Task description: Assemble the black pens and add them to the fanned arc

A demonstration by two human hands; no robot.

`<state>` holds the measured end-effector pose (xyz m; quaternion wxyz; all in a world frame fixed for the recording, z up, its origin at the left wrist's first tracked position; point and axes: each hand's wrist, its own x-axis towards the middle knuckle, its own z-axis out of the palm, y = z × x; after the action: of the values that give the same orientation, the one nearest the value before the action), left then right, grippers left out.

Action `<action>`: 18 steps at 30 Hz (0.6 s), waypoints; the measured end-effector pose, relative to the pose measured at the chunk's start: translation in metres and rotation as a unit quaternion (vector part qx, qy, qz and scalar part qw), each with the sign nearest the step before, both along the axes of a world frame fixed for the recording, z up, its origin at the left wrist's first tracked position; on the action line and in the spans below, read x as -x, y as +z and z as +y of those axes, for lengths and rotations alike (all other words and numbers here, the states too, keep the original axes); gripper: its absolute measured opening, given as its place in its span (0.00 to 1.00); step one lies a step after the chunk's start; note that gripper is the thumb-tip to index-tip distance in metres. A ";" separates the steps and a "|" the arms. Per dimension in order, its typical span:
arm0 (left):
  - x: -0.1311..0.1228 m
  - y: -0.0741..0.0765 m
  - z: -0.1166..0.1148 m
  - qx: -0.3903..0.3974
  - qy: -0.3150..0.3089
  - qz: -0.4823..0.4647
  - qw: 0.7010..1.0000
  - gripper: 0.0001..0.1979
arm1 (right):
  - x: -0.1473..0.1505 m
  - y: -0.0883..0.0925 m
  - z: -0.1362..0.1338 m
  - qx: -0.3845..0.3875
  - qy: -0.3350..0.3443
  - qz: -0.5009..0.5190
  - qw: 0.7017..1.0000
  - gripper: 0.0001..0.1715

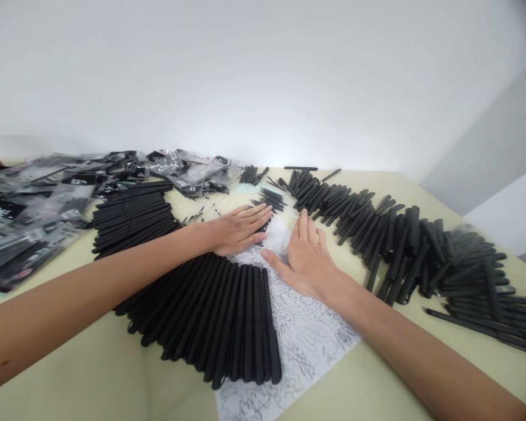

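You are resting your left hand (239,230) palm-down and open, holding nothing, its fingers pointing right just beside a small bunch of black pens (268,200). Your right hand (304,257) is lying flat and open on a scribbled paper sheet (304,345), gripping nothing. Between your forearms, a fan of black pens (210,316) is spreading toward you, long axes narrowing toward your hands, the rightmost nearly upright, the leftmost slanting.

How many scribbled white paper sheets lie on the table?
1: a scribbled white sheet lies on the table, under the right hand and the fan of black sticks; others may be hidden beneath it.
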<state>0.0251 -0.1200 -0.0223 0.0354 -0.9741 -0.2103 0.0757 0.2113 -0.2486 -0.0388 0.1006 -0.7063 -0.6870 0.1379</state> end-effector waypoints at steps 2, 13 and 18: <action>0.003 0.003 0.000 0.006 0.012 0.008 1.000 0.36 | -0.003 0.002 -0.008 0.009 -0.004 0.002 1.000 0.74; 0.003 0.008 -0.001 0.055 0.026 0.007 0.998 0.38 | 0.013 -0.001 -0.010 0.017 0.000 -0.027 0.999 0.72; 0.003 0.003 0.002 0.053 0.012 -0.003 0.999 0.39 | 0.020 0.000 -0.006 0.017 -0.007 0.001 1.000 0.69</action>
<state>0.0222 -0.1181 -0.0194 -0.0177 -0.9721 -0.2182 0.0841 0.1918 -0.2546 -0.0391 0.0904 -0.7128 -0.6793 0.1492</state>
